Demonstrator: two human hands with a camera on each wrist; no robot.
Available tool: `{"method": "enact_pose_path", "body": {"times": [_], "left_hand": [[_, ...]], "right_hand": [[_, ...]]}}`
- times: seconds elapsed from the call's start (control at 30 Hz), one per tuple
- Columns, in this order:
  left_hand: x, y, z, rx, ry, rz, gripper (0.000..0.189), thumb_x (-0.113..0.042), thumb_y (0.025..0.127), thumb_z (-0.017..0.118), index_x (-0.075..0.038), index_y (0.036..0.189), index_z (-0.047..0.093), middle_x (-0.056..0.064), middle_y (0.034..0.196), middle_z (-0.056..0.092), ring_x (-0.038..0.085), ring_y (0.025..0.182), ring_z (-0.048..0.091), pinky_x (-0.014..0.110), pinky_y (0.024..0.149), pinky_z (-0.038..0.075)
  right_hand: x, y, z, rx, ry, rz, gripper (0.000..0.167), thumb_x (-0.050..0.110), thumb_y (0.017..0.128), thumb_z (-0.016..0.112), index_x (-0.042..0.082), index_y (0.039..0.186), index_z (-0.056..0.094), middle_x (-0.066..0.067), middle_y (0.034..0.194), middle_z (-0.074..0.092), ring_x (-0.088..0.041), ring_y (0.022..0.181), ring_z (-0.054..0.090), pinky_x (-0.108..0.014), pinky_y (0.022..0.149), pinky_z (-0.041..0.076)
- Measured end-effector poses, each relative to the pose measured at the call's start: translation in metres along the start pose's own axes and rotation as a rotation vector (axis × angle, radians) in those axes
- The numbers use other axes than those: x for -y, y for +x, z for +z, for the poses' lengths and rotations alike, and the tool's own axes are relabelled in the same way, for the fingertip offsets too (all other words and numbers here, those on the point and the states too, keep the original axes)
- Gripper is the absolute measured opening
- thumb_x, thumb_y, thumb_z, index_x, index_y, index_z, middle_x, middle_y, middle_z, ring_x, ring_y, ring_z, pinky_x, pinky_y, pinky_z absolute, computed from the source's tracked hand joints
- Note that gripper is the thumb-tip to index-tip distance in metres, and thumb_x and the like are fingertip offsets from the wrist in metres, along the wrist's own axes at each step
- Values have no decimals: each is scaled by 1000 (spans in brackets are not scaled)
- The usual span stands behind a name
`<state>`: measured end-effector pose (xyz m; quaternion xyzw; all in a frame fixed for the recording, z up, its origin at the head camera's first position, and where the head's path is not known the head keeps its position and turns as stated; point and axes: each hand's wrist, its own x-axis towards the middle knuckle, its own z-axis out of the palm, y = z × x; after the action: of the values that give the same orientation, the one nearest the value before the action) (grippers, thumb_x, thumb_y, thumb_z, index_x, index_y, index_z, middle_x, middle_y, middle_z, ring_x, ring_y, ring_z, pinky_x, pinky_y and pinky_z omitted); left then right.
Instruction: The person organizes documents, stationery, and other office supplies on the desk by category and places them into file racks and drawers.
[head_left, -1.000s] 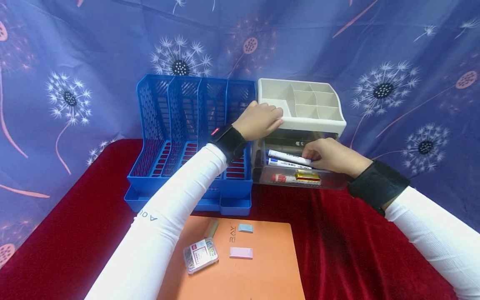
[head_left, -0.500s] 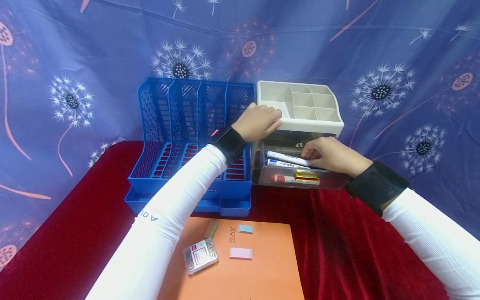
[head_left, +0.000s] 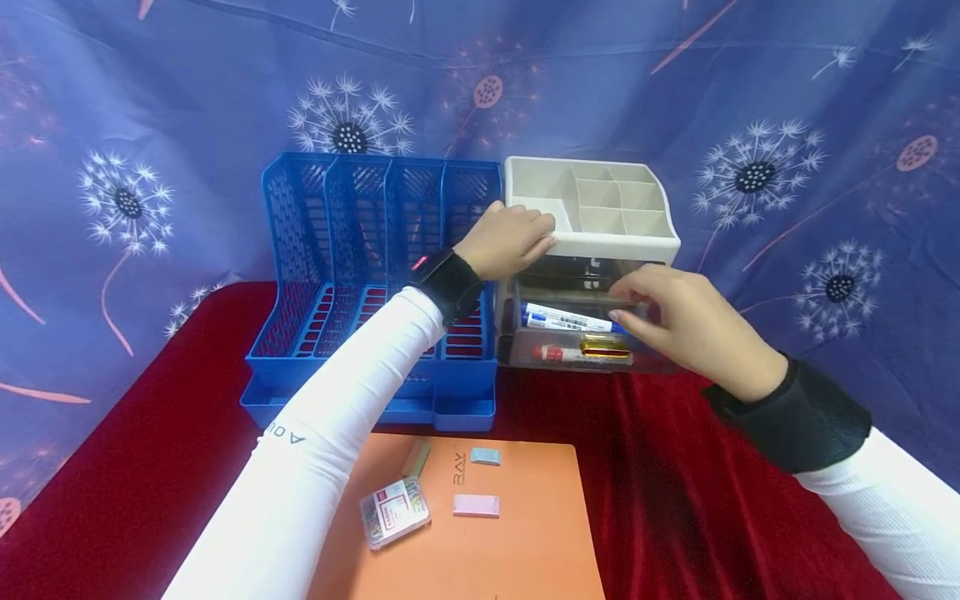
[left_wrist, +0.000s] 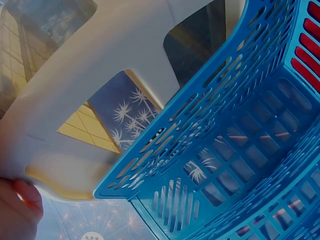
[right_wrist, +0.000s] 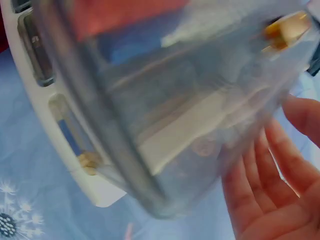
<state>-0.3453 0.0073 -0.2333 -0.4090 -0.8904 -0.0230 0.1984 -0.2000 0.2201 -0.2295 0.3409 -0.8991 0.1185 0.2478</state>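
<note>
My left hand (head_left: 504, 240) grips the front left rim of a white desk organizer (head_left: 592, 244); in the left wrist view a fingertip (left_wrist: 29, 197) lies against its edge. Below the compartments, a clear drawer (head_left: 517, 358) with a gold handle (head_left: 606, 347) is pulled out. A whiteboard marker (head_left: 566, 319) with blue ends lies inside it, and a red-and-white marker (head_left: 558, 354) shows through the front. Over the drawer's right part is my right hand (head_left: 682, 317), thumb and fingers apart, holding nothing. The right wrist view, blurred, has the fingers (right_wrist: 265, 185) beside the clear drawer.
A blue mesh file rack (head_left: 375, 367) adjoins the organizer on its left. In front lies an orange mat (head_left: 525, 558) bearing a clip box (head_left: 395, 512), a pink eraser-like block (head_left: 476, 506), a light-blue block (head_left: 485, 456) and a greenish block (head_left: 416, 457). Red cloth (head_left: 675, 500) covers the table.
My right hand has let go of the white marker it held in the drawer and drawn back slightly, fingers spread. One marker now shows there instead of two. My left hand stays on the rim.
</note>
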Motion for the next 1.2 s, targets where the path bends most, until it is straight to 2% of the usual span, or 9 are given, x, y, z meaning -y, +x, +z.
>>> {"method": "enact_pose_path", "body": {"times": [0.17,0.5,0.57,0.63,0.7,0.8,0.9,1.07,1.2], "left_hand": [[3,-3,-2,-9,-4,-5,28,-34,101,37,-13,100,55,1,88,59,19,83,54,35,71,33],[3,-5,1,-9,-12,-10,27,-33,101,38,-12,100,55,1,89,59,19,83,53,35,71,33],[3,-4,2,-9,-10,-8,27,-33,101,38,-13,100,55,1,89,59,20,83,53,35,71,33],[2,-3,3,-6,-9,-5,28,-33,101,37,-13,100,55,1,89,59,20,83,54,35,71,33],[2,-2,4,-3,-9,-2,28,-33,101,37,-13,101,56,1,90,60,20,84,54,36,72,34],[1,-1,4,-10,-5,1,28,-34,101,37,-13,101,56,1,91,61,20,85,55,36,72,34],[2,0,4,-26,7,4,28,-34,101,38,-13,101,56,1,91,61,20,85,55,36,72,35],[1,-1,2,-28,17,0,29,-34,101,37,-13,103,56,1,93,62,20,86,56,36,72,36],[1,-1,1,-19,21,-10,29,-35,101,37,-13,104,56,1,94,62,20,88,56,36,73,35]], "right_hand": [[17,-10,8,-126,-28,-121,32,-6,64,80,3,91,65,-5,83,61,-12,70,55,-28,62,45],[25,-31,34,-188,-64,-199,42,-6,57,84,3,94,65,-7,89,60,-18,82,60,-34,69,51],[25,-35,39,-205,-77,-201,41,-7,60,81,2,97,66,-9,90,60,-20,83,60,-36,68,51],[24,-39,43,-214,-93,-209,29,-3,72,75,1,99,66,-11,91,61,-23,83,60,-38,67,51],[25,-42,46,-215,-116,-211,15,5,87,63,-1,101,65,-13,92,61,-25,83,60,-39,67,51],[25,-45,50,-237,-146,-221,33,17,101,39,-4,101,64,-15,94,62,-27,82,59,-40,67,50],[26,-44,54,-292,-168,-230,39,18,102,32,-5,99,63,-16,93,61,-29,80,59,-41,67,49],[24,-42,65,-378,-189,-225,32,10,99,35,-5,93,62,-18,89,60,-32,75,57,-42,64,48],[24,-42,73,-410,-198,-186,19,1,92,42,-5,90,60,-18,88,60,-34,71,55,-42,62,47]]}}
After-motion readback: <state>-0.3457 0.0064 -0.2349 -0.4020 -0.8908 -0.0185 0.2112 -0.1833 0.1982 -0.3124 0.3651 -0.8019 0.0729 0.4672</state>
